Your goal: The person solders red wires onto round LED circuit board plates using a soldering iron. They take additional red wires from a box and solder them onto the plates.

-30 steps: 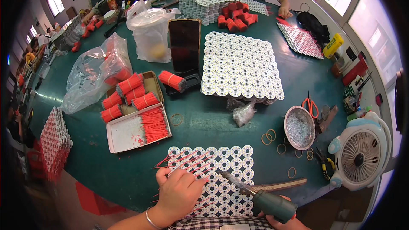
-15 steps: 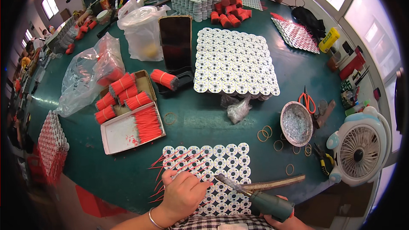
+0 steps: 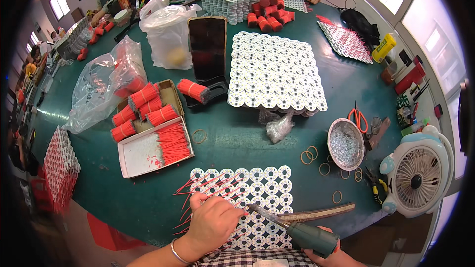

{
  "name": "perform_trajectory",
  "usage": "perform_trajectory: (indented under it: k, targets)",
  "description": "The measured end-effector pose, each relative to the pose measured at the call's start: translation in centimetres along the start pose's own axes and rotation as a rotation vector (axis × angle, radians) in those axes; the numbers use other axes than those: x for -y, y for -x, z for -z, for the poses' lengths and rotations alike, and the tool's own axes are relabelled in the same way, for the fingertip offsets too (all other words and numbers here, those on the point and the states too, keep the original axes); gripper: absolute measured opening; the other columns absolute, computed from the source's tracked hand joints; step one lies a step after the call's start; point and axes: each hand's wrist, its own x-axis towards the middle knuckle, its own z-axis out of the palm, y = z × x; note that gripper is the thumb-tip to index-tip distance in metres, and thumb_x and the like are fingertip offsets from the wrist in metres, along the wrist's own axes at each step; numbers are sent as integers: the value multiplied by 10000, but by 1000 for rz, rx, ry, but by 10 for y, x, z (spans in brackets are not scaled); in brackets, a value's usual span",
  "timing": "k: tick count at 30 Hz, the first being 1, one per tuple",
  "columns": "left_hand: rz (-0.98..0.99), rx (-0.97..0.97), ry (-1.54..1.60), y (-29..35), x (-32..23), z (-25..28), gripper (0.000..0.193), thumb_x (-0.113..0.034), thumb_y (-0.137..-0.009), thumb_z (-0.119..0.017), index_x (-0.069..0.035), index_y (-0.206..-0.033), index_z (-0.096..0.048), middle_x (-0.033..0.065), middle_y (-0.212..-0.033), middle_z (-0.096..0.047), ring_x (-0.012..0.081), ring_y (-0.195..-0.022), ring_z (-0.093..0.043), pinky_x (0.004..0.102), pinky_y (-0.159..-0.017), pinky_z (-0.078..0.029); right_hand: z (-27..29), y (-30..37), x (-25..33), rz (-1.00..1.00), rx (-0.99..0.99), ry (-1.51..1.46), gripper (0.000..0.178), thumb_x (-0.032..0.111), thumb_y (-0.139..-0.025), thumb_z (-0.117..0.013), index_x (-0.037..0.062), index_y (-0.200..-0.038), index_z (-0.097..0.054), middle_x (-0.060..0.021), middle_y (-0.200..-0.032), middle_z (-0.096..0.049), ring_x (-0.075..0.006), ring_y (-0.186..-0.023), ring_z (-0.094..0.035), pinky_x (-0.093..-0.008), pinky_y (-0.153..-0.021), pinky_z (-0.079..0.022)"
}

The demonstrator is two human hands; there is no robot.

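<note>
1. We had a panel of round white LED boards [image 3: 270, 188] flat on the green table [image 3: 232, 141], close against the person's checked clothing [image 3: 237, 257].
2. The left hand [image 3: 215, 220] lay over the panel's left part, fingers bent and drawn together beside the iron's tip. Because the fingertips were small and partly hidden, we could not tell whether they pinched a wire.
3. The right hand [image 3: 319, 258] was wrapped around a green-bodied soldering iron [image 3: 311, 239], its tip at a board near the panel's middle, just beside the left fingertips.
4. As far as we could judge, this panel was partly done: red wires [image 3: 185, 186] ran across the left columns and stuck out past the left edge, while the right-hand columns carried none. What lay beneath the left hand we could not check.
5. More supply was at hand: loose red wires [image 3: 173, 142] in a shallow white tray [image 3: 141, 155], with tied red bundles [image 3: 161, 114] just behind.
6. Beyond the panel stood a stack of panels [image 3: 277, 69] whose top showed no red wires, so we took it as work left. A wired stack [image 3: 60, 168] at the table's left edge looked finished.
</note>
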Motion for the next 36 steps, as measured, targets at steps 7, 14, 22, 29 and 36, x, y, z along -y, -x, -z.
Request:
perform_trajectory:
  k: [7,14,22,29,36]
  targets:
    - [4,-14,8,-1,1,-1,127,-130,-645,-701,-154,-749,-631,-43,-693,-545,144,-730,-514,389,-771,-255,2,-2,2,-5,29,-3,509,80,-697,-708,-52,-1127,-471,-160,-989,-613,-233,-901,-599,-329,-800,-464]
    - [-6,-32,-22,2,1,-2,132,-132,-637,-708,-167,-746,-643,-53,-692,-543,138,-721,-508,382,-751,-253,1,-12,13,57,7,32,297,140,-755,-668,-4,-994,-568,-123,-855,-630,-229,-787,-612,-330,-728,-475]
    - [-5,-110,-61,7,-11,5,134,-133,-622,-709,-181,-736,-658,-73,-682,-532,129,-713,-499,373,-745,-255,-4,-1,-1,116,-48,-111,250,145,-790,-636,-8,-977,-570,-108,-800,-628,-207,-683,-611,-329,-656,-476]
    - [11,-76,-157,23,-13,5,105,-166,-678,-656,-177,-782,-663,-65,-658,-473,119,-729,-477,373,-751,-267,-8,14,-5,-68,-86,-118,252,96,-744,-680,-11,-953,-588,-131,-899,-633,-195,-769,-621,-328,-715,-476]
    - [7,-98,-121,23,-10,-1,141,-123,-618,-690,-172,-746,-655,-57,-629,-472,131,-693,-479,390,-741,-264,-9,14,-1,7,-47,-17,302,45,-707,-696,-21,-979,-584,-138,-938,-633,-210,-860,-605,-311,-781,-455]
